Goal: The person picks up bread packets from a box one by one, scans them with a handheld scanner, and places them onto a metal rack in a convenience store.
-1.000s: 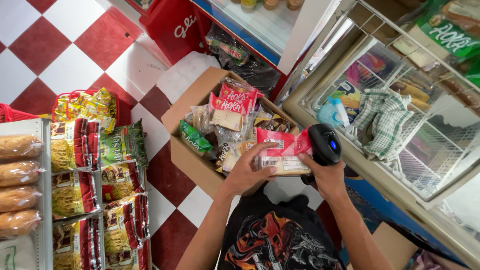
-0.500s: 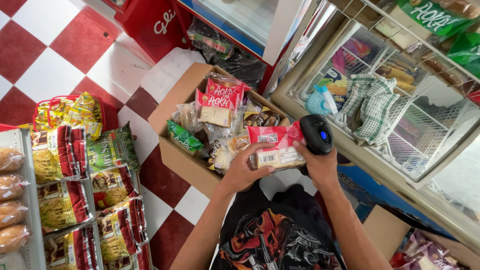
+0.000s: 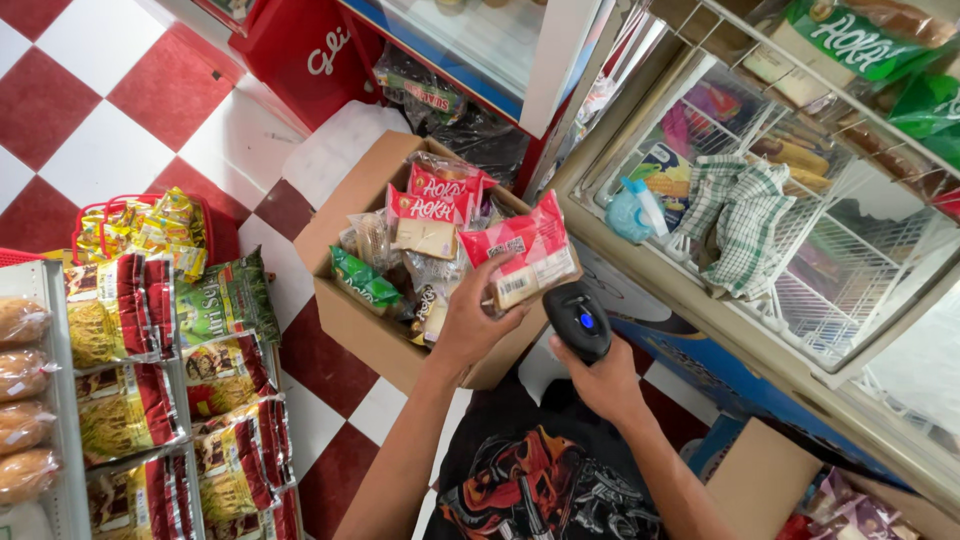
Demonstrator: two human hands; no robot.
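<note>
Gripping red snack pack (image 3: 527, 250) with left hand (image 3: 470, 320), raised higher than before above cardboard box (image 3: 345, 310), center frame; right hand (image 3: 600, 375) closed around black scanner (image 3: 577, 320), shifted below pack.

Snack packet (image 3: 527, 258) in left hand (image 3: 470, 320) above carton (image 3: 350, 310); scanner (image 3: 578, 320) just right; freezer (image 3: 800, 330) further right.

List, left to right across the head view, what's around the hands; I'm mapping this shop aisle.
Wire rack of red noodle packets → open cardboard box of snacks → left hand → black handheld scanner → green checked cloth.
</note>
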